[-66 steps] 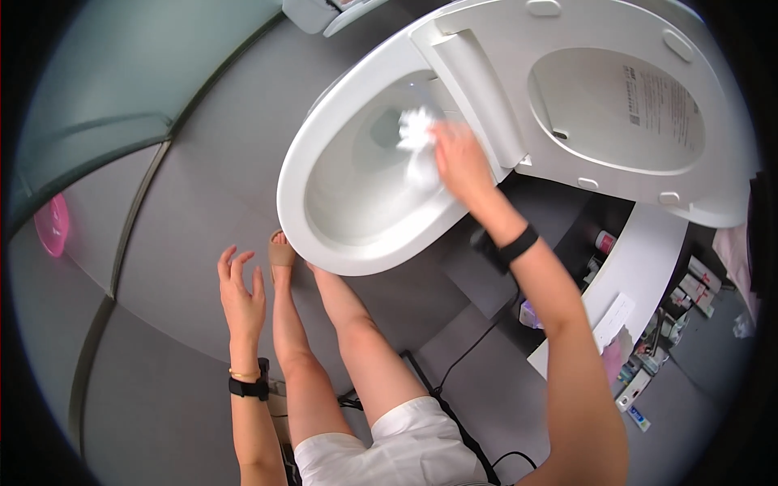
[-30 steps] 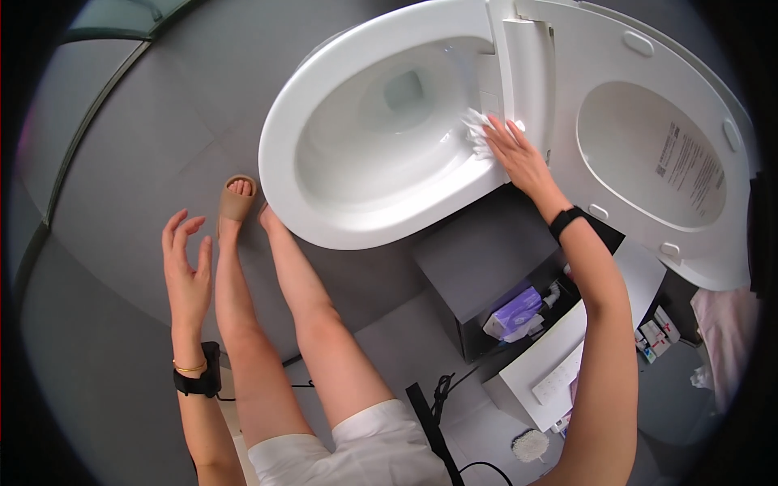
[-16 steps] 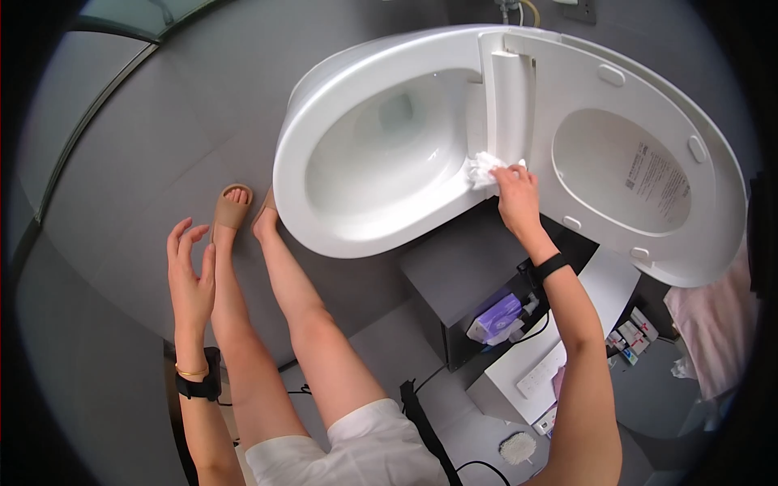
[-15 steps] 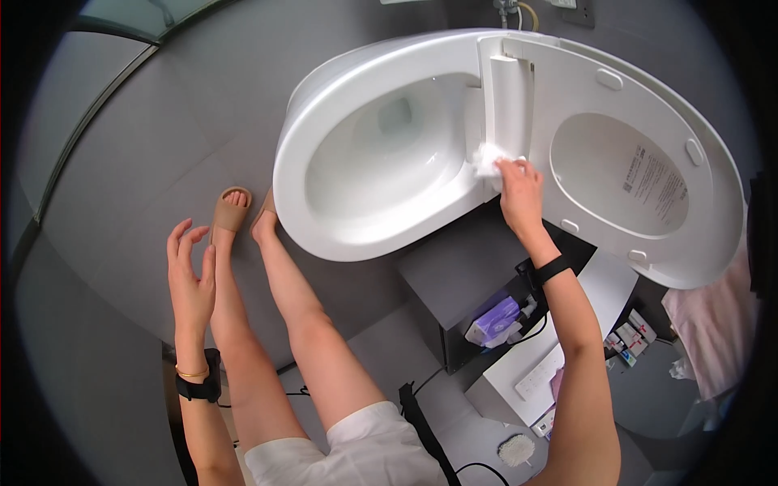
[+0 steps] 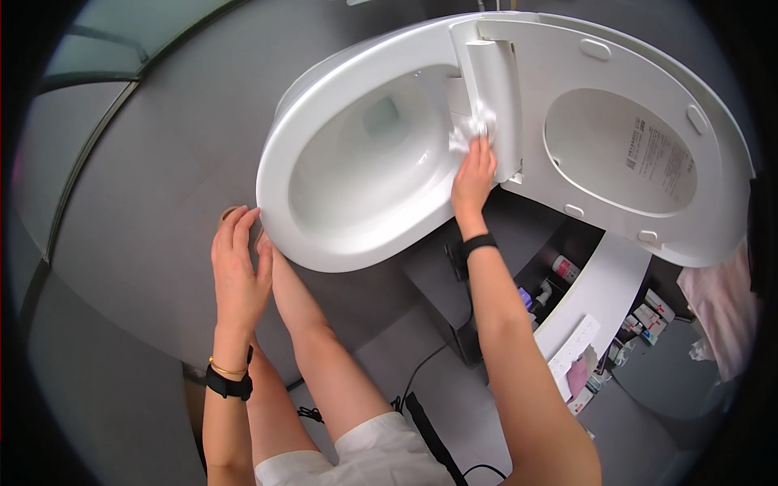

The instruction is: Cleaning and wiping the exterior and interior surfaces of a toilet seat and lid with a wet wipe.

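Note:
A white toilet (image 5: 279,202) stands ahead of me with its seat (image 5: 527,57) and lid raised toward the right. My right hand (image 5: 474,178) grips a crumpled white tissue (image 5: 472,130) against the back of the bowl rim, beside the white hinge section (image 5: 496,105). The tissue is somewhat blurred. My left hand (image 5: 241,263) has its fingers apart and holds nothing. Its fingertips are by the front of the bowl; whether they touch it I cannot tell.
Under the toilet's near side is a dark box-shaped unit (image 5: 446,283). To the right are a white counter (image 5: 596,283) with small items, a round dark surface (image 5: 660,377) and a pink cloth (image 5: 717,312). A glass panel (image 5: 105,49) stands at the far left.
My right hand has moved left with the tissue, from the hinge's near end onto the back rim. My left hand has come right, closer to the bowl. The view has shifted a little.

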A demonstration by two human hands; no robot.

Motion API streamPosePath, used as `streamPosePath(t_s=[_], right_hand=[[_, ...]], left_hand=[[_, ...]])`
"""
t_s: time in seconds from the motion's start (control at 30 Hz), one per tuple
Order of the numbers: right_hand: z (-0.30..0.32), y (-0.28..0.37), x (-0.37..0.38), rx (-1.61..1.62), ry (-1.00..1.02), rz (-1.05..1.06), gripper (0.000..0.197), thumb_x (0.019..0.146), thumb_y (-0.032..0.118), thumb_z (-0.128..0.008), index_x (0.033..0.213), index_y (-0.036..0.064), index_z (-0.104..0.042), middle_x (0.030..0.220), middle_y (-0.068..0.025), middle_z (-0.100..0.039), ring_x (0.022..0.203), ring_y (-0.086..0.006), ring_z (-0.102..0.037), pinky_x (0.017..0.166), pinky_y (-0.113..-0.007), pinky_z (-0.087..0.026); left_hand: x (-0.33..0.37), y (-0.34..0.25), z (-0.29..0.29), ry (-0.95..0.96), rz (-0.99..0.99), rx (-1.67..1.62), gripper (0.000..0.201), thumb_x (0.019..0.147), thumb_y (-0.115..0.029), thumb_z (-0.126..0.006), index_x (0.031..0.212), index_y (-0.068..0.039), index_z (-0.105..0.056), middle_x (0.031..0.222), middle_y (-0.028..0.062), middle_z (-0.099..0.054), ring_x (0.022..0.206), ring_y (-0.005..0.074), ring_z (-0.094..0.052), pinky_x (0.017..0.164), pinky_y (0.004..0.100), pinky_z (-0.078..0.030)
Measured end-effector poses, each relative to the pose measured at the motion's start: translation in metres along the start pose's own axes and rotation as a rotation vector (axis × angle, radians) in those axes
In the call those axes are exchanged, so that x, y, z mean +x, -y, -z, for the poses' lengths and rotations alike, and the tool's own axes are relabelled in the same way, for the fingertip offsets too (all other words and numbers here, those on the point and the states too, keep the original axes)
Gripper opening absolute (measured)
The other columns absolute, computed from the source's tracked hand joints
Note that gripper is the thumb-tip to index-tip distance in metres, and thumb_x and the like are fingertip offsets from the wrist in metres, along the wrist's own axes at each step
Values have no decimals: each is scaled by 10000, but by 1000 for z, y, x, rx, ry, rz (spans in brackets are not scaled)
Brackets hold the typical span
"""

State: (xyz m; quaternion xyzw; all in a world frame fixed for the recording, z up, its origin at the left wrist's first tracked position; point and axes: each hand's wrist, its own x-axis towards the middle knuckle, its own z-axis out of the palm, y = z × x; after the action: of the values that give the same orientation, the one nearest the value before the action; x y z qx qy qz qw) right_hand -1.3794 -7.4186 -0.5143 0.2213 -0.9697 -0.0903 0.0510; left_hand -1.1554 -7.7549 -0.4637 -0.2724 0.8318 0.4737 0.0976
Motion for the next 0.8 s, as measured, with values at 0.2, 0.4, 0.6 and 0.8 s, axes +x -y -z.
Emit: streamPosePath(t_s=[0.2, 0.4, 0.6, 0.8], right_hand=[[-1, 1, -62, 172, -90, -475, 328, 889, 89, -537, 1194, -26, -510, 1263, -130, -508, 1069, -305, -486, 891, -371, -431], [-22, -8, -104, 647, -61, -1209, 495, 887, 337, -525, 1238, -10, -491, 1216, -137, -537, 1103, -283, -493, 950, -389, -378], [-31, -23, -55, 648, 29, -1457, 540, 968, 359, -276, 1381, 16, -333, 1366, -203, -433, 1281, -348, -374, 1043, -456, -287], [-52, -66, -73, 1218, -252, -1271, 505, 972, 351, -313, 1337, 12, -390, 1317, -136, -482, 1186, -258, -475, 988, -334, -363]], left_hand=[[7, 0, 2, 34, -23, 81, 447, 812, -66, -606, 1242, -48, -486, 1276, 149, -491, 1166, 334, -475, 1010, 438, -343], [14, 12, -5, 68, -86, 184, 425, 821, -66, -603, 1225, -6, -486, 1262, 169, -493, 1093, 318, -521, 938, 415, -415], [18, 8, -6, 93, -143, 241, 446, 818, -32, -606, 1243, -7, -475, 1240, 155, -516, 1041, 293, -542, 903, 396, -443], [24, -4, 0, 158, -97, 237, 456, 815, -34, -613, 1250, -22, -476, 1218, 137, -535, 1052, 280, -541, 949, 409, -396]])
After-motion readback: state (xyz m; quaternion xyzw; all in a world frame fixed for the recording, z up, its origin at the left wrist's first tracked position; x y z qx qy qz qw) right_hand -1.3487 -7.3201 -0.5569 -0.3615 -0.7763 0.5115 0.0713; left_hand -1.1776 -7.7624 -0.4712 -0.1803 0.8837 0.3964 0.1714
